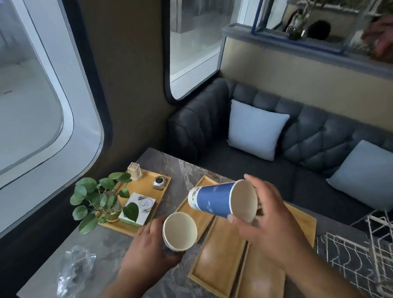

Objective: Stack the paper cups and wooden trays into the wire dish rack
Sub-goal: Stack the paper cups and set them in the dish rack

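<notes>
Blue paper cup (218, 201) held sideways at rim by right hand (270, 223), fingers wrapped round mouth. Second paper cup (180, 231) gripped upright in left hand (148, 252), fingers closed round wall. Wooden trays (221, 256) left on marble table (98, 245); wire dish rack (379, 255) at right. Risk judged: rim crushed if nested askew; trays knocked by forearm.

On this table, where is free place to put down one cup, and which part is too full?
Bare marble lies between the crumpled plastic wrap and the left hand, running toward the near edge. A narrower strip runs between the tray with the plant and the empty wooden trays. The right side is crowded: trays side by side up to the wire dish rack.
</notes>
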